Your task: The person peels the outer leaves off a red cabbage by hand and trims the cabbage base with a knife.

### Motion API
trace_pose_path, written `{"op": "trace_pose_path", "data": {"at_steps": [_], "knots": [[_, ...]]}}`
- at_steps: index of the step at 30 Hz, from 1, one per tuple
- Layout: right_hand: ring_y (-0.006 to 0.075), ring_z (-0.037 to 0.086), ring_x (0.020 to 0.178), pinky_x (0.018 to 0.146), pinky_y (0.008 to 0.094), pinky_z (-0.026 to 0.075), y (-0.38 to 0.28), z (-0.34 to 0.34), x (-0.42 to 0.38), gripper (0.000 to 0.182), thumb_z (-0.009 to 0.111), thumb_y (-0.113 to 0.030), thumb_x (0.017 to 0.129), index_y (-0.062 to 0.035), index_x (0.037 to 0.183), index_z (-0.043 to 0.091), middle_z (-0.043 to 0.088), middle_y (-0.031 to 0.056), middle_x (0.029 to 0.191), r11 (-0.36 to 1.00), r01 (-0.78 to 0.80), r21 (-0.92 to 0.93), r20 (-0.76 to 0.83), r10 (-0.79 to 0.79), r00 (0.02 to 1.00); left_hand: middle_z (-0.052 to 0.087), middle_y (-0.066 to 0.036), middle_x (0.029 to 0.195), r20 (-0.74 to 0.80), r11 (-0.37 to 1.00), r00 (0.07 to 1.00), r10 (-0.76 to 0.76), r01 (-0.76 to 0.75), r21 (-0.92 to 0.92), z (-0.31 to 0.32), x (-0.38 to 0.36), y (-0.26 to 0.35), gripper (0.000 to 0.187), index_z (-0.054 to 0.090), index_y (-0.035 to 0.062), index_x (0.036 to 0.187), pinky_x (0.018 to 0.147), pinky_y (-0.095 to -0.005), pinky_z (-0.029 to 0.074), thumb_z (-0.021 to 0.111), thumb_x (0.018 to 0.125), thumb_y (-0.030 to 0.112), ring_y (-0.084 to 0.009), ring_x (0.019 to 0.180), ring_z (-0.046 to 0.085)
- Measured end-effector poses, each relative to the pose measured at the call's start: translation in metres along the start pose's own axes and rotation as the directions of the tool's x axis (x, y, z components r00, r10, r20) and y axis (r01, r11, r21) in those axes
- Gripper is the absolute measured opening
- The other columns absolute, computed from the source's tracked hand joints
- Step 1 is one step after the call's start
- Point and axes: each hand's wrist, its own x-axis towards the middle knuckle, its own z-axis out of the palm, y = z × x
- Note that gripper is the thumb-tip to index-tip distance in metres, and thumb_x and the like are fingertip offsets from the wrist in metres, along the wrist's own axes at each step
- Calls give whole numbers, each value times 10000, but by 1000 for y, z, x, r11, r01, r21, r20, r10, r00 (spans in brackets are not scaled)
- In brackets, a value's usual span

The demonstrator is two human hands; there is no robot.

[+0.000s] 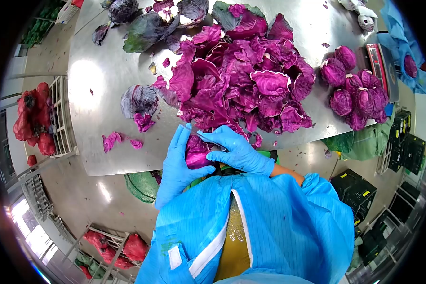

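Observation:
A small purple cabbage (pixel 196 152) is held between my two blue-gloved hands at the near edge of the steel table (pixel 99 158). My left hand (pixel 179 163) cups it from the left, with fingers pointing up. From the right, my right hand (pixel 239 152) wraps round it with bent fingers and thumb. Just beyond my hands lies a large heap of loose purple leaves (pixel 241 80). A dull, greyish cabbage (pixel 139 102) sits left of the heap, with torn leaf scraps (pixel 111 141) nearer the edge.
Several peeled cabbages (pixel 359 97) are piled at the right, beside a red-edged device (pixel 377 66). Dark outer leaves (pixel 149 31) lie at the back left. A blue-clad person (pixel 404 40) is at the far right. Black crates (pixel 355 194) and red sacks (pixel 33 116) stand around the table.

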Motion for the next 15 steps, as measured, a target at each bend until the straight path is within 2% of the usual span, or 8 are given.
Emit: {"op": "trace_pose_path", "data": {"at_steps": [3, 6, 9, 12, 13, 15], "knots": [[203, 527, 927, 831, 303, 468, 14, 4, 2, 649, 750, -218, 824, -141, 1419, 504, 550, 81, 1040, 985, 145, -92, 21, -144, 989, 396, -181, 1476, 1, 999, 1000, -1, 1, -37, 0, 1, -3, 1187, 334, 113, 1492, 1071, -423, 412, 926, 501, 389, -341, 1342, 432], [218, 519, 900, 812, 318, 473, 13, -6, 7, 626, 751, -210, 821, -117, 1395, 517, 533, 85, 1028, 984, 134, -115, 143, -117, 983, 450, -165, 1436, -2, 999, 1000, 6, -6, -43, -4, 2, 0, 1149, 373, 106, 1470, 1047, -409, 438, 928, 501, 374, -326, 1296, 489], [275, 568, 914, 822, 371, 501, 16, -14, 11, 578, 749, -195, 812, -75, 1324, 510, 496, 119, 1038, 985, 174, 14, 193, -174, 966, 489, -151, 1400, 15, 998, 1000, 16, -15, -62, 0, 2, 3, 1119, 404, 107, 1453, 1022, -398, 460, 931, 500, 365, -309, 1255, 527], [300, 600, 924, 823, 399, 513, 14, -20, 16, 559, 762, -204, 798, -64, 1275, 506, 502, 122, 1050, 978, 177, -107, 242, -147, 959, 511, -145, 1376, -26, 997, 999, 39, -41, -69, 4, 2, -3, 1106, 416, 110, 1447, 1005, -389, 472, 932, 501, 358, -299, 1224, 552], [318, 613, 933, 805, 417, 508, 13, -21, 18, 518, 765, -224, 795, -71, 1227, 523, 504, 121, 1043, 981, 168, -94, 247, -141, 959, 512, -145, 1374, -31, 996, 999, 43, -45, -78, 4, 2, -3, 1101, 416, 111, 1447, 1001, -388, 474, 931, 504, 354, -298, 1218, 555], [290, 584, 872, 754, 408, 484, 17, -22, 21, 486, 770, -244, 797, -66, 1167, 511, 482, 123, 990, 965, 231, -125, 263, -193, 945, 517, -147, 1362, -38, 995, 998, 59, -62, -78, 5, 3, -3, 1090, 417, 114, 1446, 992, -388, 478, 928, 511, 344, -298, 1202, 563]]}}
